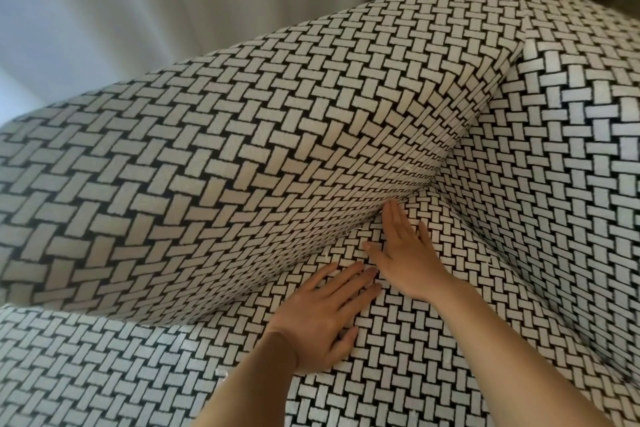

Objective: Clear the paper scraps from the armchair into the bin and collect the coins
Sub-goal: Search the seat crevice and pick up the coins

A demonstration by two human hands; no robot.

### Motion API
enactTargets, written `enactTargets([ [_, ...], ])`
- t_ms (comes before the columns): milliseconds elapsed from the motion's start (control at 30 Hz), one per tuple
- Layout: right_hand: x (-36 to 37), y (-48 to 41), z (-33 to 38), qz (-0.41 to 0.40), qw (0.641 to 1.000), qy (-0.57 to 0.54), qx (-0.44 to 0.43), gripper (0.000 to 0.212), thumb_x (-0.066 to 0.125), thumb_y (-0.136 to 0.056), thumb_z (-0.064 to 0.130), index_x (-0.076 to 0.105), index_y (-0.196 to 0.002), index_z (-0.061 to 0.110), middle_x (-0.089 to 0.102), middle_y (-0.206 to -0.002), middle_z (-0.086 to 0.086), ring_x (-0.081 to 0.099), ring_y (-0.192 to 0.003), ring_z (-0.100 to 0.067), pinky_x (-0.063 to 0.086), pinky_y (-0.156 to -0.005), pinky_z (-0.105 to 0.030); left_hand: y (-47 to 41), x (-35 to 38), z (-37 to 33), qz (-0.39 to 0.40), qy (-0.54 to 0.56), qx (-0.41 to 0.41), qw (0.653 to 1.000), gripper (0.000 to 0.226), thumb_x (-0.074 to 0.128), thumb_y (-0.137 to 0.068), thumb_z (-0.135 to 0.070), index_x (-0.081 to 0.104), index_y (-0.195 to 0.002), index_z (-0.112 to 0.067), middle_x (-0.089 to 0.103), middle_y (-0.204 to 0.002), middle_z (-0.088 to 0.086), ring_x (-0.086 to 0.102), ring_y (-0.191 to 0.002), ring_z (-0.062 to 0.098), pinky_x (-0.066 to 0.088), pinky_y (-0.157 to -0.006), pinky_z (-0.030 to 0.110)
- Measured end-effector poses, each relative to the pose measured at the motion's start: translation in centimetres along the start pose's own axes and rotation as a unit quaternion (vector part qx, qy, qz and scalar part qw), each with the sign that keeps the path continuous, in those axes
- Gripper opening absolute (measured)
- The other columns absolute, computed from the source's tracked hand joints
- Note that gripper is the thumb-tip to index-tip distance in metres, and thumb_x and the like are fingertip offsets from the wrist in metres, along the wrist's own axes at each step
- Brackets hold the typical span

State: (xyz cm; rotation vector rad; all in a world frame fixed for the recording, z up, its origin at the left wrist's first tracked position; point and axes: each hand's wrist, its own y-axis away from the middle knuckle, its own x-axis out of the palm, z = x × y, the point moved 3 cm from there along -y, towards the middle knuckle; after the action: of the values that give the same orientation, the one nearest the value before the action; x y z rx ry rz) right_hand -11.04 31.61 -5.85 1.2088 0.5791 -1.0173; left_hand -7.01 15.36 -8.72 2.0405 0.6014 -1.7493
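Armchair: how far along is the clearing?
Done: nothing provable; no bin or coins in view. In hand: both hands, left hand and right hand, lie flat and empty on the black-and-white woven-pattern armchair near the seat crease. Left: a few tiny white flecks there.

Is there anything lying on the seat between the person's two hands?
In the head view, nothing lies between the left hand and right hand, only bare black-and-white woven armchair fabric. Their fingertips nearly touch; no scraps or coins show there.
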Motion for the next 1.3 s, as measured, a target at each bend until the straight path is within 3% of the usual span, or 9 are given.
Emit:
enactTargets([
  [133,0.1,0.2,-0.2,-0.013,0.997,0.070,0.010,0.072,0.006,-0.094,0.060,-0.019,-0.148,0.019,-0.024,-0.155,0.006,-0.020,-0.143,-0.007,-0.010,-0.118,-0.035,0.0,0.0,-0.1,-0.003,0.006,0.001,1.000,0.068,0.040,-0.086,-0.042,0.023,-0.148,-0.020,0.023,-0.154,0.002,0.018,-0.143,0.016,0.016,-0.110,0.039],
  [400,-1.2,-0.5,1.8,-0.054,0.990,0.123,0.040,0.077,0.013,-0.092,0.064,0.021,-0.150,0.013,0.020,-0.155,-0.001,0.013,-0.143,-0.021,0.012,-0.116,-0.041,0.0,0.1,0.0,0.003,-0.005,0.001,1.000,0.069,0.042,-0.086,-0.042,0.023,-0.148,-0.021,0.027,-0.153,0.001,0.019,-0.142,0.015,0.016,-0.111,0.039],
  [867,-0.9,3.8,1.7,-0.068,0.989,0.129,-0.004,0.072,0.014,-0.094,0.060,0.034,-0.145,0.013,0.028,-0.152,0.001,0.022,-0.139,-0.021,0.003,-0.119,-0.041,0.0,0.0,-0.1,0.000,-0.001,0.001,1.000,0.064,0.041,-0.087,-0.040,0.027,-0.145,-0.018,0.028,-0.152,0.003,0.017,-0.142,0.016,0.015,-0.113,0.038],
  [1000,0.0,6.8,0.2,-0.063,0.987,0.144,-0.034,0.085,-0.008,-0.083,0.062,0.024,-0.149,0.019,0.027,-0.152,0.004,0.017,-0.142,-0.017,-0.004,-0.118,-0.040,0.1,0.1,0.0,0.013,-0.004,-0.011,1.000,0.065,0.039,-0.089,-0.040,0.022,-0.148,-0.021,0.017,-0.156,-0.001,0.011,-0.144,0.014,0.013,-0.112,0.038],
  [1167,0.4,9.0,-1.6,-0.062,0.996,0.047,-0.043,0.053,0.025,-0.098,0.050,0.026,-0.147,0.030,0.030,-0.147,0.010,0.013,-0.142,-0.013,-0.009,-0.116,-0.034,0.1,-0.1,-0.1,0.025,-0.006,-0.009,1.000,0.065,0.034,-0.090,-0.040,0.016,-0.150,-0.022,0.015,-0.157,-0.002,0.010,-0.145,0.014,0.013,-0.112,0.038],
  [1300,-0.5,8.6,-2.9,-0.110,0.988,-0.112,-0.007,0.039,0.035,-0.098,0.046,0.057,-0.125,0.029,0.047,-0.133,0.010,0.028,-0.131,-0.011,0.013,-0.116,-0.036,0.1,-0.2,-0.1,0.027,0.000,-0.011,1.000,0.063,0.033,-0.090,-0.039,0.018,-0.149,-0.023,0.020,-0.156,-0.001,0.013,-0.144,0.013,0.015,-0.112,0.038],
])
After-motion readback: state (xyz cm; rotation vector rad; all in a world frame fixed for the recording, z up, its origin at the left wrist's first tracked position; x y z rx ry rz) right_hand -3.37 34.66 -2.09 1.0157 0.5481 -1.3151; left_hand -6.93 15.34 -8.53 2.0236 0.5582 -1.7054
